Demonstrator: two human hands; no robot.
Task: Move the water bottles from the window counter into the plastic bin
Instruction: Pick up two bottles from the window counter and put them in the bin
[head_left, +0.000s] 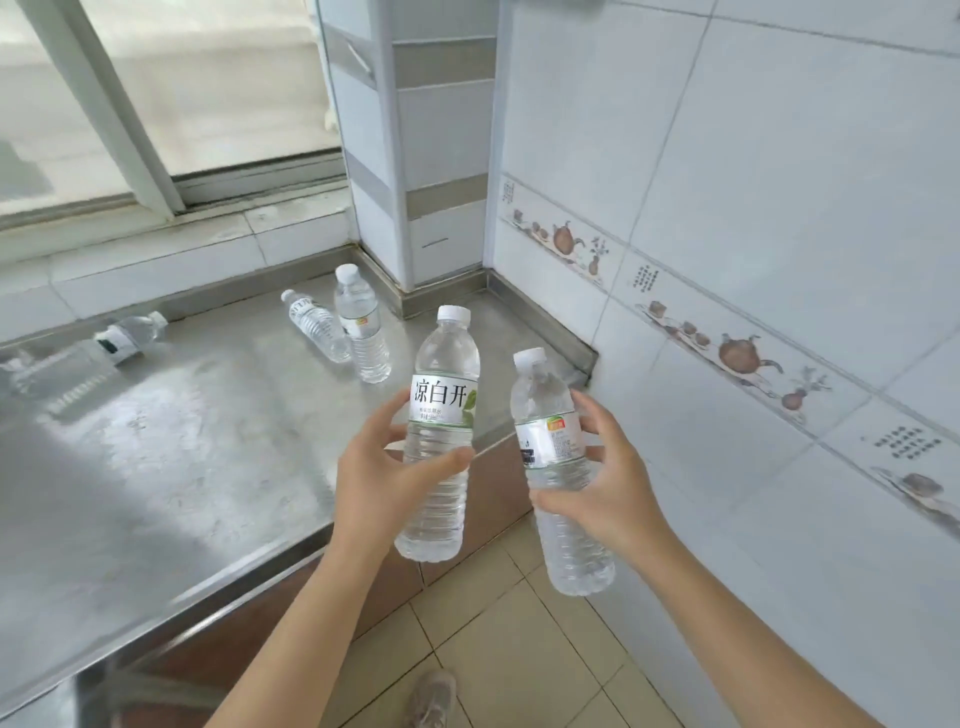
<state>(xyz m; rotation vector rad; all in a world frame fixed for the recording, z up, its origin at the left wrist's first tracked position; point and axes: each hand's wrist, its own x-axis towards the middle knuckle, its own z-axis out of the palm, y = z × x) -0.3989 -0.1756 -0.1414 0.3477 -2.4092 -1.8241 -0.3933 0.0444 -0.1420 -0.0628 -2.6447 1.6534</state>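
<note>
Two water bottles are already lifted: the left hand (379, 483) has its fingers wrapped round the bottle with the large printed label (439, 441), and the right hand (608, 478) grips a second bottle (556, 467) at its label. Both are upright, held near the desk's (182, 441) near right corner, partly over the floor (519, 649). This looks like the carry step. Four bottles remain on the desk: one standing (361, 327) with one lying (317, 325) touching it at the far side, and two lying (132, 335) (57, 376) at the far left. No plastic bin shows, so the next move calls for turning to find it and lowering both bottles in.
</note>
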